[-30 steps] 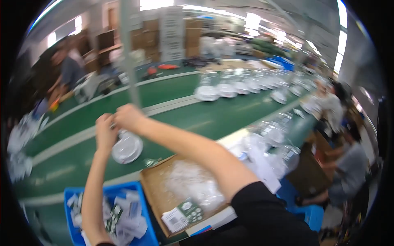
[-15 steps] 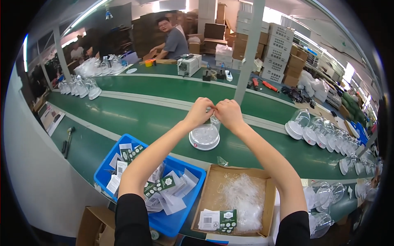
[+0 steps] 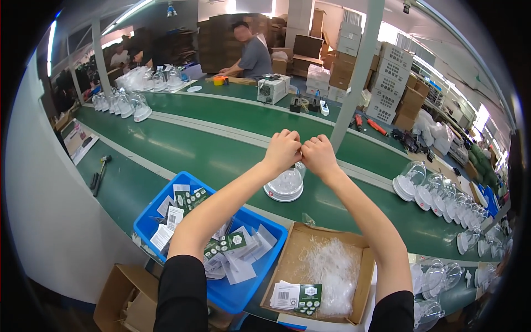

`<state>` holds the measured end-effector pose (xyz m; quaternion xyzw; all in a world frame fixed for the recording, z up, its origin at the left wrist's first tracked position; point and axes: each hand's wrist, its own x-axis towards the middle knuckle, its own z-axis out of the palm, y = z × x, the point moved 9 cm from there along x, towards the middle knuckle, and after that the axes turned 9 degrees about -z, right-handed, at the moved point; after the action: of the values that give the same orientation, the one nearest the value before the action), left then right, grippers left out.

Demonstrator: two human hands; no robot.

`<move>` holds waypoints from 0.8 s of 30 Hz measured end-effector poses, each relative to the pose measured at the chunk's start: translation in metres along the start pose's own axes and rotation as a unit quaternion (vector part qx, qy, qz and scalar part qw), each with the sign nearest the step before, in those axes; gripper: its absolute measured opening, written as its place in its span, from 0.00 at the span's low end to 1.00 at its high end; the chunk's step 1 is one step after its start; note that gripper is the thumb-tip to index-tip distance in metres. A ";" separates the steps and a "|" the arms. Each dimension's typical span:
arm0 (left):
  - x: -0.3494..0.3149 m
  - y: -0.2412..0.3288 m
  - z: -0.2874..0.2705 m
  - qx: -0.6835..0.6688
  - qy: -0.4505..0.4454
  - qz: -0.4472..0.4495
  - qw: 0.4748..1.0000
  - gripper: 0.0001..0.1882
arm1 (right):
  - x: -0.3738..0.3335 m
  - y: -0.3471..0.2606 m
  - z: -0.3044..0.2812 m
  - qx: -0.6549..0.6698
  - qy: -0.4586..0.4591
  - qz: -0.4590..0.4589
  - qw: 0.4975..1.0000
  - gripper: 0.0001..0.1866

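Note:
A clear plastic dome on a round white base (image 3: 284, 191) stands upright on the green bench in front of me, with a small red spot on the base's rim. Over its top, my left hand (image 3: 284, 150) and my right hand (image 3: 319, 156) meet, thumbs and fingertips pinched close together. My fingers hide whatever is between them and the very top of the dome. Nearer to me is a blue tub (image 3: 145, 224) with many green and white printed cards (image 3: 229, 242). To its right, a shallow cardboard tray (image 3: 287, 260) holds a heap of thin clear plastic strands (image 3: 332, 271) and a few cards (image 3: 291, 296).
Rows of similar domes (image 3: 412, 180) stand at the right, with others (image 3: 127, 105) at the far left. A hammer (image 3: 102, 171) lies at the left. A metal post (image 3: 359, 72) rises beyond my hands. Across the bench sits another person (image 3: 254, 58) near a white box-shaped device (image 3: 273, 88).
My view has shifted slightly, moving the scene rightward. My hands stay together above the dome, fingers curled more tightly. The dark green patch beneath them no longer shows. The person opposite has turned downward.

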<state>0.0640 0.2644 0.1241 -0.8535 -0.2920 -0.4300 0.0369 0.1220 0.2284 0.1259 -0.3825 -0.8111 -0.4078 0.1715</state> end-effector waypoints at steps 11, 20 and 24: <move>-0.005 -0.025 0.012 -0.091 -0.028 -0.060 0.994 0.06 | -0.005 0.011 0.004 0.020 -0.049 0.054 0.997 0.04; 0.007 -0.035 0.010 0.073 -0.131 -0.015 0.989 0.11 | -0.242 0.079 0.068 0.076 -0.585 0.323 0.740 0.36; 0.026 -0.059 0.023 0.090 -0.273 -0.058 0.956 0.17 | -0.319 0.085 0.077 0.146 -0.666 0.396 0.615 0.49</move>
<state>0.0609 0.3323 0.1186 -0.9131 -0.3773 -0.1545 0.0072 0.3962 0.1678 -0.0639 -0.8030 -0.5215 0.1902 -0.2170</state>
